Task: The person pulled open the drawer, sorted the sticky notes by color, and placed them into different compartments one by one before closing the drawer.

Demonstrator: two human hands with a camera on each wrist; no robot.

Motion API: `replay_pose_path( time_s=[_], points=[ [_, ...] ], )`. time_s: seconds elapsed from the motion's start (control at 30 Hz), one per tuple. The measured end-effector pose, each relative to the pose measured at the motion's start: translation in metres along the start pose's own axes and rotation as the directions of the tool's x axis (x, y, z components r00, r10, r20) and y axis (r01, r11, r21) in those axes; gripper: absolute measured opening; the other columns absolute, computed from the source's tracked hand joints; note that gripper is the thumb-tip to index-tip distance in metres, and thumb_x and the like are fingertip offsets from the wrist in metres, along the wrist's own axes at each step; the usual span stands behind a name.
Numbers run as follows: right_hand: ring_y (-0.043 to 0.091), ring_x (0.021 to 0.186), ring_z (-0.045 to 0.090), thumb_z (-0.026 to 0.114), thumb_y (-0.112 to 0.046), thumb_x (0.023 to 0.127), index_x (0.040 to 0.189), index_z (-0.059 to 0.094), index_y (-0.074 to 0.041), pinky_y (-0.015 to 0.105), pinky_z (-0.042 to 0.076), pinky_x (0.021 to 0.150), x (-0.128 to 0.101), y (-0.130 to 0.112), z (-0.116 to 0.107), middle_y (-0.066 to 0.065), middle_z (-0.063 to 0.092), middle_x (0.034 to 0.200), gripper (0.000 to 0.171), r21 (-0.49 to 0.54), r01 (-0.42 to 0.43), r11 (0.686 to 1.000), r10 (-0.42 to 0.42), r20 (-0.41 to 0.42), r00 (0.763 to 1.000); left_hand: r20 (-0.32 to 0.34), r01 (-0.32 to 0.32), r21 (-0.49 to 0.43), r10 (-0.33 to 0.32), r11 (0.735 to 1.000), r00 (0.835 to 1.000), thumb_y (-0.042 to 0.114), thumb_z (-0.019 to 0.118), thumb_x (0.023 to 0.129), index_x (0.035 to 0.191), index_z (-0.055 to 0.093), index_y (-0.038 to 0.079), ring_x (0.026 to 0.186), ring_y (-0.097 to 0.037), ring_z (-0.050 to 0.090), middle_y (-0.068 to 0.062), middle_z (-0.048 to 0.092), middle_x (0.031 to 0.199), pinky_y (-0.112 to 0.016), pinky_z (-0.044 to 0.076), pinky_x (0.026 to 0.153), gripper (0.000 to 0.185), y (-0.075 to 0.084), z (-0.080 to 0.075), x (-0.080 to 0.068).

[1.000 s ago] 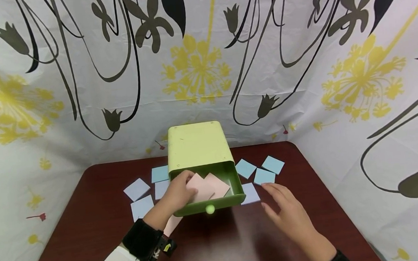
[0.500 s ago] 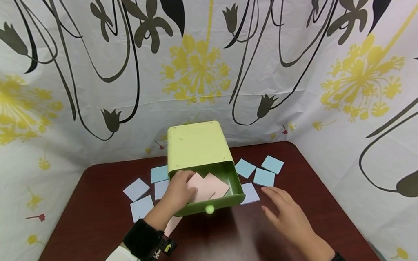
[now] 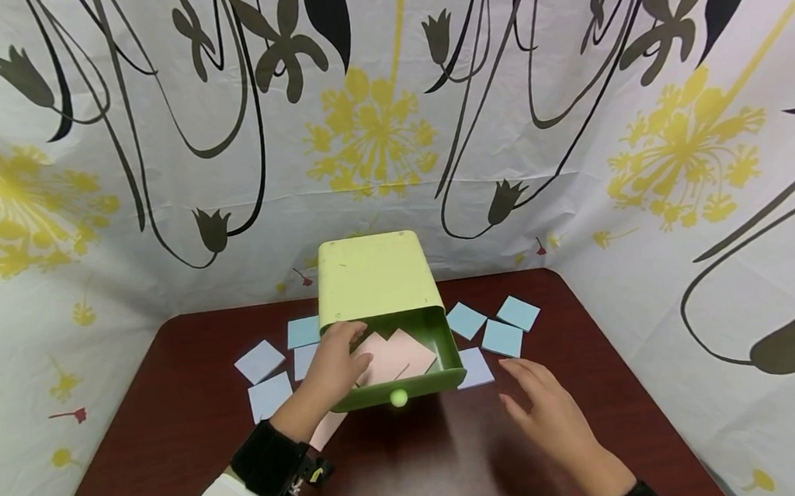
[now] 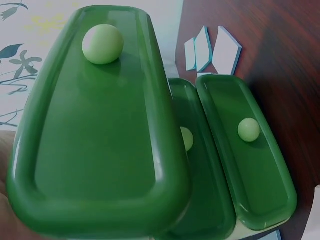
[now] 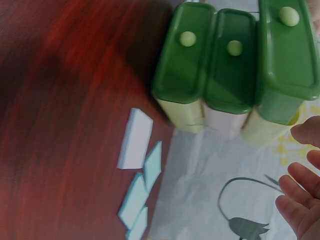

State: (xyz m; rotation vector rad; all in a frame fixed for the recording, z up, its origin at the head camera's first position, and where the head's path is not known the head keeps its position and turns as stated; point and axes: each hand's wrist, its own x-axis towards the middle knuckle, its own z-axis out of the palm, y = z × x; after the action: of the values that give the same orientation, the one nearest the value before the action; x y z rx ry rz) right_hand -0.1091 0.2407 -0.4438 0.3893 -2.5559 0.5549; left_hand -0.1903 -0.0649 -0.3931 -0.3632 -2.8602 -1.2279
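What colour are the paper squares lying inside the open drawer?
Pale pink paper squares, seen best in the head view, inside the green drawer.
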Motion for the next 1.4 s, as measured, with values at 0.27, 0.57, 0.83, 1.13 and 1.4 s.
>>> replay_pose_path(
  time_s=[0.27,0.57,0.83,1.13,1.4],
  points=[
    [0.031,0.112,0.058,0.081,-0.006,0.075,0.125,0.062,-0.003,0.045,0.054,0.084,-0.006,0.007,0.017,0.015,0.061,0.121,0.054,0.01,-0.068,0.998,0.067,0.096,0.993,-0.102,-0.021,-0.05,0.016,0.999,0.995,0.007,0.07,0.087,0.129,0.056,0.0,0.112,-0.03,0.054,-0.013,0.056,0.117,-0.043,0.049,0.094,0.044,-0.01,-0.014,-0.009],
    [0.03,0.113,0.058,0.081,-0.009,0.076,0.125,0.062,-0.003,0.047,0.054,0.085,-0.009,0.005,0.031,0.013,0.061,0.121,0.052,0.008,-0.08,0.997,0.078,0.144,0.986,-0.178,-0.015,-0.065,0.003,0.998,0.984,0.01,0.07,0.088,0.129,0.057,0.001,0.109,-0.031,0.056,-0.014,0.056,0.12,-0.046,0.05,0.092,0.044,-0.028,-0.029,-0.019],
    [0.028,0.112,0.059,0.081,-0.009,0.076,0.124,0.063,-0.005,0.044,0.054,0.084,-0.012,0.0,0.042,0.012,0.062,0.12,0.052,0.023,-0.047,0.999,0.043,0.143,0.989,-0.252,0.019,-0.061,-0.034,0.998,0.967,0.008,0.067,0.089,0.131,0.053,-0.003,0.108,-0.033,0.055,-0.019,0.056,0.119,-0.048,0.048,0.093,0.046,-0.05,-0.038,-0.029],
    [0.025,0.113,0.058,0.081,-0.01,0.076,0.124,0.063,-0.007,0.042,0.054,0.085,-0.013,-0.012,0.053,0.008,0.062,0.119,0.051,0.06,-0.013,0.998,0.002,0.177,0.984,-0.254,0.088,-0.04,-0.096,0.995,0.962,0.005,0.068,0.086,0.128,0.053,-0.006,0.106,-0.036,0.055,-0.022,0.056,0.115,-0.049,0.05,0.089,0.046,-0.084,-0.026,-0.029],
    [0.026,0.115,0.057,0.08,-0.012,0.077,0.122,0.064,-0.005,0.044,0.053,0.086,-0.011,-0.024,0.059,0.011,0.061,0.123,0.048,0.088,0.006,0.996,-0.027,0.237,0.971,-0.237,0.132,-0.057,-0.142,0.99,0.961,0.006,0.067,0.086,0.129,0.052,-0.009,0.109,-0.039,0.056,-0.025,0.056,0.116,-0.05,0.052,0.088,0.047,-0.103,-0.013,-0.034]
  ],
)
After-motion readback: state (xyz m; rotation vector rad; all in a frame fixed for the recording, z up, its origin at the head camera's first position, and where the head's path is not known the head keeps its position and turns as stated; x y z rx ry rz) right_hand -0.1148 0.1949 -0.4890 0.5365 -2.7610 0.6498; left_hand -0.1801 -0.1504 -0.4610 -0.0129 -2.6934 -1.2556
